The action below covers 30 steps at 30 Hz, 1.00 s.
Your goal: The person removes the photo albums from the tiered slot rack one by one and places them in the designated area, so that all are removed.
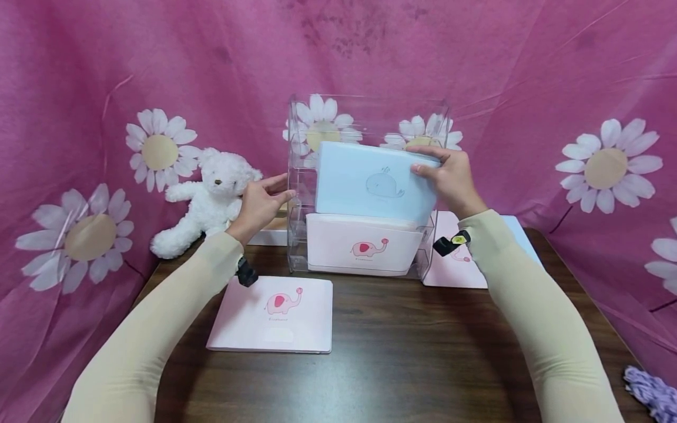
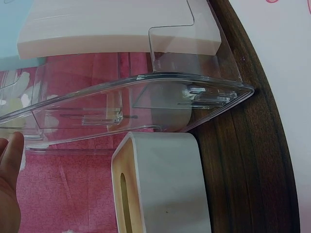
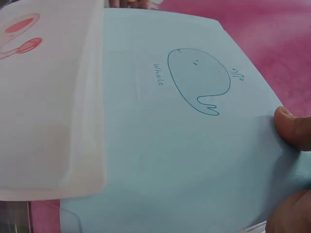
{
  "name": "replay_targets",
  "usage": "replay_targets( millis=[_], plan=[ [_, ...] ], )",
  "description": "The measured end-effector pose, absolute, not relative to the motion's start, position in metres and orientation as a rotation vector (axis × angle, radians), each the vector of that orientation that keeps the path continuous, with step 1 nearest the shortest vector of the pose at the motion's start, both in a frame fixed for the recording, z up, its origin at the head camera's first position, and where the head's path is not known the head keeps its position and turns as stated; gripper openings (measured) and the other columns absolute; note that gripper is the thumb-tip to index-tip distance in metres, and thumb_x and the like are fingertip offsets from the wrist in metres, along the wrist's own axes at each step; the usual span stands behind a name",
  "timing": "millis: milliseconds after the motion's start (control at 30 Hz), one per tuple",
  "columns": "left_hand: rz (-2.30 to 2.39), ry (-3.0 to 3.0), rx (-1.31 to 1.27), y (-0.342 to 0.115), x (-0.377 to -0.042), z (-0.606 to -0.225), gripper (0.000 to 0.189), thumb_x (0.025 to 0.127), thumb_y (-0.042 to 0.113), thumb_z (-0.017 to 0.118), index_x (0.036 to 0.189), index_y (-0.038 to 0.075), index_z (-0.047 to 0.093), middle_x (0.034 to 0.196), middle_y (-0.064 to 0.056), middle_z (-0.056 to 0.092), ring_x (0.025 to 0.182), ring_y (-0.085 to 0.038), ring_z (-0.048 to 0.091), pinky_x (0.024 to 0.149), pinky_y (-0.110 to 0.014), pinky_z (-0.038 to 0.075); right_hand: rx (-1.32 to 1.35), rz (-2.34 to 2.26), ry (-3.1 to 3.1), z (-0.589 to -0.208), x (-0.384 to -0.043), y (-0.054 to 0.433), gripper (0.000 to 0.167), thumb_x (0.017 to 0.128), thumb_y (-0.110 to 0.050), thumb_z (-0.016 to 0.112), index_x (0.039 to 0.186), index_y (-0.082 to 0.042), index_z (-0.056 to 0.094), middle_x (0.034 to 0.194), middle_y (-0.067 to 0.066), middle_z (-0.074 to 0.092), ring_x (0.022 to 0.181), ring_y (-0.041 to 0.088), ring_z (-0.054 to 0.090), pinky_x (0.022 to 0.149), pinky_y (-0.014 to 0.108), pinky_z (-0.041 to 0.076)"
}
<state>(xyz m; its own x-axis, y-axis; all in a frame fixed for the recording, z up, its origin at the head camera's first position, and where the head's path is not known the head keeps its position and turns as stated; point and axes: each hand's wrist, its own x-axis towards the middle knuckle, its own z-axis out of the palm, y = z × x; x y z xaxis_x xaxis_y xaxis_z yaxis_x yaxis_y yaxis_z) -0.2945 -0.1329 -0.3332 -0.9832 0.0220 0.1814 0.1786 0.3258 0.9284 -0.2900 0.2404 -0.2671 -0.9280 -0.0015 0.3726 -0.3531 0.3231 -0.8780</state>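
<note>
A clear plastic tiered rack (image 1: 367, 108) stands on the table. Pink elephant booklets (image 1: 328, 247) sit upright in its lowest front tier. Behind them a light blue booklet with a whale drawing (image 1: 349, 188) leans slightly tilted, its lower edge hidden by the pink ones. My right hand (image 1: 449, 176) pinches this blue booklet at its upper right corner, thumb (image 3: 291, 128) on the front cover. At the rack's left side, my left hand (image 1: 259, 202) touches the side panel with its fingers extended; the left wrist view shows only part of this hand (image 2: 8, 184).
Another pink elephant booklet (image 1: 307, 326) lies flat at the front left. A pink booklet (image 1: 439, 270) and a light blue one (image 1: 520, 235) lie right of the rack, partly behind my forearm. A white teddy bear (image 1: 211, 200) and a white box with wooden top (image 2: 170, 179) stand left.
</note>
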Motion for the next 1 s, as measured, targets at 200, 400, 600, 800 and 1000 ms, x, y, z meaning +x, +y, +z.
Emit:
replay_targets(
  millis=[200, 400, 600, 800, 1000],
  plan=[
    [-1.75, -2.445, -0.191, -0.133, -0.294, -0.333, 0.056, 0.093, 0.018, 0.076, 0.144, 0.01, 0.057, 0.139, -0.015, 0.065, 0.127, -0.023, 0.065, 0.104, -0.031, 0.056, 0.271, 1.722, -2.225, -0.262, -0.29, 0.246, 0.037, 0.087, -0.002, 0.077, 0.124, -0.009, 0.074, 0.13, 0.005, 0.071, 0.088, 0.002, 0.072, 0.072, 0.018, 0.062],
    [-1.754, -2.438, -0.199, -0.133, -0.294, -0.333, 0.055, 0.093, 0.017, 0.075, 0.144, 0.009, 0.057, 0.139, -0.015, 0.065, 0.127, -0.024, 0.065, 0.104, -0.032, 0.056, 0.219, 1.864, -2.119, -0.255, -0.287, 0.253, 0.034, 0.087, -0.001, 0.077, 0.12, -0.009, 0.076, 0.106, -0.002, 0.074, 0.075, 0.006, 0.073, 0.067, 0.021, 0.063],
    [-1.76, -2.433, -0.191, -0.132, -0.294, -0.333, 0.054, 0.093, 0.016, 0.075, 0.144, 0.009, 0.057, 0.137, -0.014, 0.067, 0.126, -0.023, 0.066, 0.104, -0.03, 0.056, 0.248, 2.123, -1.905, -0.254, -0.286, 0.259, 0.033, 0.084, 0.008, 0.076, 0.114, -0.005, 0.078, 0.107, 0.001, 0.073, 0.076, 0.011, 0.075, 0.069, 0.023, 0.064],
    [-1.763, -2.442, -0.182, -0.132, -0.294, -0.333, 0.055, 0.093, 0.017, 0.075, 0.145, 0.009, 0.056, 0.139, -0.014, 0.065, 0.128, -0.023, 0.065, 0.104, -0.031, 0.056, 0.25, 2.269, -1.807, -0.255, -0.28, 0.263, 0.034, 0.082, 0.008, 0.077, 0.115, -0.003, 0.077, 0.107, 0.003, 0.076, 0.081, 0.014, 0.076, 0.072, 0.027, 0.065],
    [-1.772, -2.447, -0.169, -0.132, -0.294, -0.333, 0.056, 0.093, 0.018, 0.076, 0.145, 0.011, 0.056, 0.14, -0.013, 0.065, 0.127, -0.022, 0.065, 0.102, -0.029, 0.057, 0.167, 2.375, -1.855, -0.256, -0.268, 0.268, 0.04, 0.084, -0.001, 0.079, 0.123, -0.008, 0.074, 0.108, 0.002, 0.077, 0.084, 0.017, 0.077, 0.07, 0.033, 0.066]
  ],
)
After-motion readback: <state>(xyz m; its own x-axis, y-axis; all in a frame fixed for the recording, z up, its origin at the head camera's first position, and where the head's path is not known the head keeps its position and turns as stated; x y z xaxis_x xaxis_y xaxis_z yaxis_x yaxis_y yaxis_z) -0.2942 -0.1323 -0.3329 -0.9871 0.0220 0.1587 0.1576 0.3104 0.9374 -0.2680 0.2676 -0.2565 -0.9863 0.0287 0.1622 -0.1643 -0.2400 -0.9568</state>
